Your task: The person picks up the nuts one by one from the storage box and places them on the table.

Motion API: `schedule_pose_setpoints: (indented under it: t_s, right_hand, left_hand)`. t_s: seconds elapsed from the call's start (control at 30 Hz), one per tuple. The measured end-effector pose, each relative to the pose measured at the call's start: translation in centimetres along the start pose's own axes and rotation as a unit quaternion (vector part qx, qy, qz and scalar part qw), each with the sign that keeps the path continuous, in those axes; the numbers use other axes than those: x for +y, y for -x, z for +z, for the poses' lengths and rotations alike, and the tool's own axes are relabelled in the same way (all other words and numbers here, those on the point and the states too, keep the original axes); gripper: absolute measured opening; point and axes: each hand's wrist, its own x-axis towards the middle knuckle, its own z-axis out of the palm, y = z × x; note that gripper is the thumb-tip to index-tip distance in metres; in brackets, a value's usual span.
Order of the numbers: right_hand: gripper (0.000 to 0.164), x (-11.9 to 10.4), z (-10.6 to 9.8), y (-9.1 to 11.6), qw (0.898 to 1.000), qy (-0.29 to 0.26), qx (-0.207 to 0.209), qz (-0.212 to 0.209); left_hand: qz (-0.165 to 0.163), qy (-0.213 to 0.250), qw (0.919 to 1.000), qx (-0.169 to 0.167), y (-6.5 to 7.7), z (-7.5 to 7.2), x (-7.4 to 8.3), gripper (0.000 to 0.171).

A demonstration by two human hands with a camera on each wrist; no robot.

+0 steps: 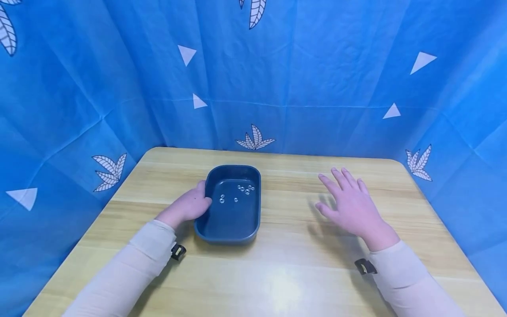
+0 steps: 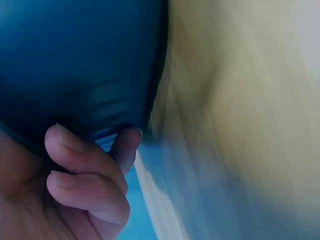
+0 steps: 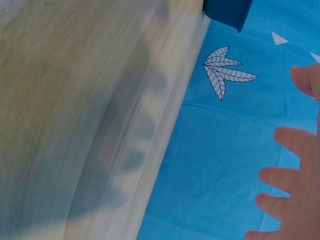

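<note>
Dark blue tray [image 1: 229,224] with its contents, held at one side. The tray was a deep, open vessel, longer than wide, with rounded corners, smooth walls and a slim rim; its long axis ran away from the person. The inner surface was glossy, a paler band of reflection showing towards the far end, and the colour varied from slate blue on the floor to near-black along the far wall. Several small, shiny, ring-like pieces [image 1: 247,191] lay scattered over the far half of its floor, most of them gathered near the right wall, the rest further left. The tray stood left of centre at the wood-grained table [image 1: 293,211]; whether its whole base touched the tabletop could not be told. The left hand [image 1: 189,204] gripped the left wall at the rim, its fingers bent in the left wrist view. The right hand [image 1: 352,207] was spread wide, fingers parted and nothing in its grasp, above the tabletop and well apart from the tray. A blue curtain [image 1: 336,79] printed with white leaves and triangles formed the background.
</note>
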Motion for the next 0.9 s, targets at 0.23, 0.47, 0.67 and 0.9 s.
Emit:
schedule_pose_setpoints:
  t_s: [0.23, 0.47, 0.67, 0.9]
  right_hand:
    - [0.078, 0.0, 0.1, 0.1, 1.000, 0.005, 0.001, -0.001]
    - [0.079, -0.1, 0.1, 0.1, 1.000, 0.003, 0.001, -0.002]
    - [0.078, -0.2, 0.2, 0.2, 1.000, 0.003, 0.004, -0.009]
    - [0.077, -0.4, 0.2, 0.4, 1.000, 0.001, 0.003, -0.010]
  left_hand:
    - [0.003, 0.002, 1.0000, 0.001, 0.7, 0.9, 0.9, 0.068]
    - [0.006, -0.001, 1.0000, -0.003, 1.4, 1.7, 1.7, 0.066]
    - [0.005, -0.009, 0.9999, -0.007, 2.0, 2.1, 2.5, 0.066]
    - [0.009, 0.000, 0.9999, -0.012, 2.6, 2.6, 3.3, 0.065]
